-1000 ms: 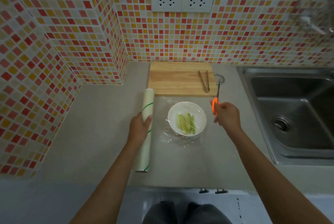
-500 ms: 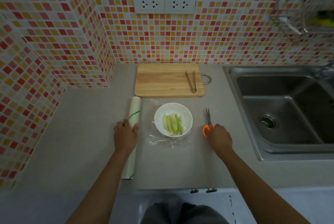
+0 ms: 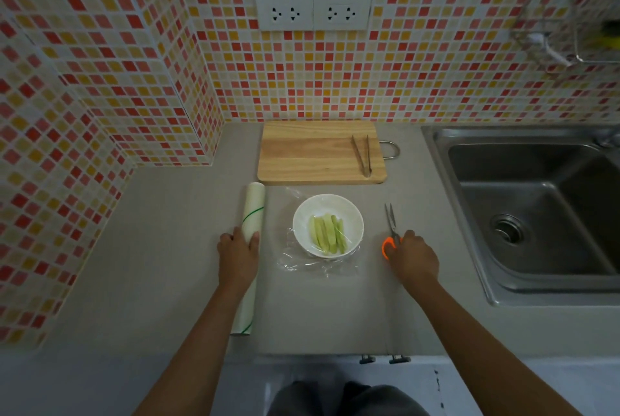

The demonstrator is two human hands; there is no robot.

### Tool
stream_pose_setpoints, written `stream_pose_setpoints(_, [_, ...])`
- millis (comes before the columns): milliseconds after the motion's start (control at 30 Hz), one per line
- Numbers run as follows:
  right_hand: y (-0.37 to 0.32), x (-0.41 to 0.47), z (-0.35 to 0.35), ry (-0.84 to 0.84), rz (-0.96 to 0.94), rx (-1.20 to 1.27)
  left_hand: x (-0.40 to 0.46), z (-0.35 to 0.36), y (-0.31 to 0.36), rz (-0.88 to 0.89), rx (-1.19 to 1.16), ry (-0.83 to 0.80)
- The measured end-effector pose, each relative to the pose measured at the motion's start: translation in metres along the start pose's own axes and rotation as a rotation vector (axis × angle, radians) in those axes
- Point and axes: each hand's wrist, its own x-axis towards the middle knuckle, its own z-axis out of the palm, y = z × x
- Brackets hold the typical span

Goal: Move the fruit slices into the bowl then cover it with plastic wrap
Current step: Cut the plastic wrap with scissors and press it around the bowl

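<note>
A white bowl (image 3: 352, 214) stands on the grey counter with several pale green fruit slices (image 3: 328, 237) in it. A sheet of clear plastic wrap (image 3: 318, 266) lies over the bowl and spreads crumpled onto the counter around it. To its left lies the plastic wrap roll (image 3: 252, 211), and my left hand (image 3: 239, 254) rests on the roll's middle. On the right, orange-handled scissors (image 3: 389, 228) lie on the counter, blades pointing away. My right hand (image 3: 414, 256) covers their handles.
A wooden cutting board (image 3: 315, 154) with metal tongs (image 3: 362, 155) lies behind the bowl against the tiled wall. A steel sink (image 3: 536, 214) fills the right side. The tiled wall juts out at the left. The counter's front edge runs just below my forearms.
My right hand has lowered the scissors from above the bowl's right side down onto the counter. My left hand has stayed on the roll.
</note>
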Motion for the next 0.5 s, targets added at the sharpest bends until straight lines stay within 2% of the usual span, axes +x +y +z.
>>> stream_pose_setpoints(100, [0.0,0.0,-0.001,0.002,-0.041,-0.074,0.001,0.0,0.0,-0.005,0.019,0.015])
stream_pose_setpoints(233, [-0.004,0.002,-0.007,0.089,-0.062,-0.088,0.002,-0.002,0.0,-0.053,0.085,0.066])
stream_pose_setpoints(367, [-0.021,0.008,-0.011,0.228,-0.108,0.196,0.0,-0.008,0.01,-0.046,0.12,0.218])
stream_pose_setpoints(433, [-0.034,0.011,-0.011,0.256,-0.146,0.413,-0.001,-0.009,0.018,0.062,0.055,0.333])
stream_pose_setpoints(500, [-0.048,0.014,-0.01,0.231,-0.212,0.614,-0.003,-0.007,0.031,0.225,-0.087,0.368])
